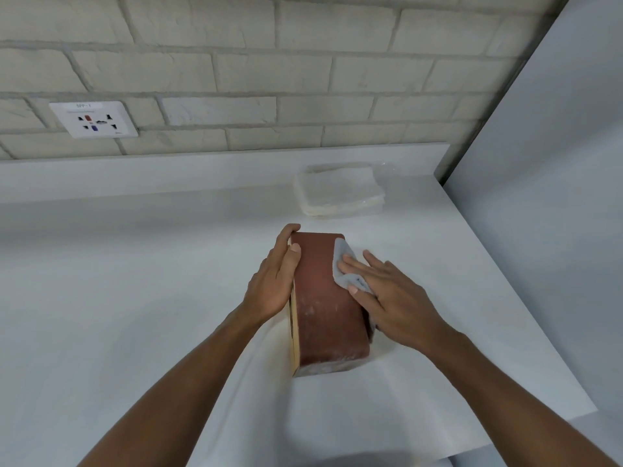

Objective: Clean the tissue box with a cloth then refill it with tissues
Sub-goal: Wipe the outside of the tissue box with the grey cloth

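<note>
Counter (135, 298): tissue box (323, 298) between hands (273, 281) (387, 298)

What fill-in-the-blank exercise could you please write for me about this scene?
1. The right hand presses a grey ____ flat against the tissue box.
2. The left hand grips the box along its ____ side.
3. A stack of white ____ lies on the counter beyond the box, nearer the wall.
Missing words: cloth; left; tissues.
</note>
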`<state>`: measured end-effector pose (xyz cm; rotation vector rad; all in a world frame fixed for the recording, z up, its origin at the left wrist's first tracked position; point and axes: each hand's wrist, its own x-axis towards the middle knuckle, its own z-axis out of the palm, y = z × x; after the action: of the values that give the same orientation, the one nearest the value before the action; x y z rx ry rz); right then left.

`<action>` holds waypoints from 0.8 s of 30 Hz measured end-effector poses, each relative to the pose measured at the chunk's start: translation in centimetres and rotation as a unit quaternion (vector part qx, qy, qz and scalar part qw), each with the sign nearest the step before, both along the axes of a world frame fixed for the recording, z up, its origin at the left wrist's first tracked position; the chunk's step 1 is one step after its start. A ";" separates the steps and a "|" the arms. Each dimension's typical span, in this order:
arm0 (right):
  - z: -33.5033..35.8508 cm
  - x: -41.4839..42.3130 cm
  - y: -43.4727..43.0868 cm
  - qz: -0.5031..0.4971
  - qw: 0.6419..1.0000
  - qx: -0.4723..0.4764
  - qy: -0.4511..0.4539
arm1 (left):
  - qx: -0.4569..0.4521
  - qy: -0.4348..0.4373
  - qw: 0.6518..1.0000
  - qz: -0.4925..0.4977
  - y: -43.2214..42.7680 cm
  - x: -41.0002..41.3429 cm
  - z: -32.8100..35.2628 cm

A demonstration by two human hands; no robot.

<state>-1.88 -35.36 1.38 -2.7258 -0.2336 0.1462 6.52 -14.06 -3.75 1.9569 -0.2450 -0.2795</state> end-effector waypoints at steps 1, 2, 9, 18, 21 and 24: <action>0.0 0.5 0.6 -0.008 1.000 0.004 -0.003 | 0.002 -0.005 1.000 0.000 0.0 0.1 0.0; 0.1 0.9 1.2 -0.011 1.000 0.013 -0.007 | 0.009 -0.011 1.000 -0.001 0.0 0.1 0.0; -0.3 -1.6 0.1 0.020 1.000 0.002 -0.004 | 0.026 -0.024 0.999 0.011 0.1 0.0 -0.2; 0.2 -2.6 3.1 0.102 0.993 -0.048 -0.022 | 0.042 -0.045 0.998 0.011 0.2 0.3 -0.3; 0.6 -1.8 1.7 0.061 0.995 -0.070 -0.028 | 0.038 -0.051 0.998 0.009 0.1 0.3 -0.1; 0.6 -1.1 4.8 0.052 0.998 -0.041 -0.022 | 0.041 -0.051 0.998 0.007 0.1 0.3 -0.1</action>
<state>-3.00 -30.53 1.93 -2.8010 -0.3920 0.1276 6.85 -14.00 -3.81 2.0567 -0.2912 -0.1829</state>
